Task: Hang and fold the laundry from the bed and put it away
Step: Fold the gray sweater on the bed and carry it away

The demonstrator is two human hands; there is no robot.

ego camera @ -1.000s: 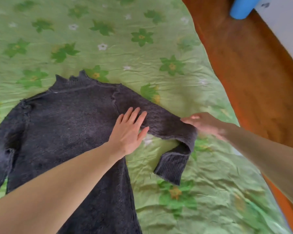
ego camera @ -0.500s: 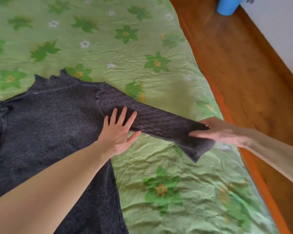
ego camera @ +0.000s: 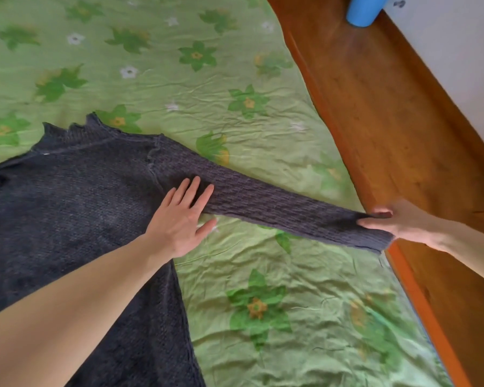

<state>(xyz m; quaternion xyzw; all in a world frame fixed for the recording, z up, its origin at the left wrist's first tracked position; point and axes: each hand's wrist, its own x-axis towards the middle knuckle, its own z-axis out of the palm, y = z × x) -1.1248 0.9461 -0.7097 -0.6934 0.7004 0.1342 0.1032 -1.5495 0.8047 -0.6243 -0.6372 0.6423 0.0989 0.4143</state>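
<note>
Bed edge: the green flowered sheet (ego camera: 179, 88) of the bed ends along a diagonal line at the right, with an orange strip (ego camera: 419, 300) beside the lower part of it; beyond that is wooden floor (ego camera: 389, 113) up to a white wall (ego camera: 458, 51).
Open room: bare sheet lies above the sweater and below its sleeve; the floor strip is bare apart from one blue cylinder (ego camera: 365, 9) at the wall.
Sweater: one dark grey knit sweater (ego camera: 67, 205) lies flat on the bed at the left, collar toward the top.
Sleeve: the sleeve (ego camera: 263, 203) stretches straight right, its cuff at the bed edge.
Left hand: the left hand (ego camera: 179, 219) lies flat, fingers spread, on the sweater near the armpit, thumb over the sheet.
Right hand: the right hand (ego camera: 403, 222) is pinched shut on the cuff, over the bed's edge.
Change: a second ago the sleeve was bent with the cuff hanging down; now it is pulled out straight and the right hand has moved farther right.
Count: one sweater, two hands, one blue cylinder.
</note>
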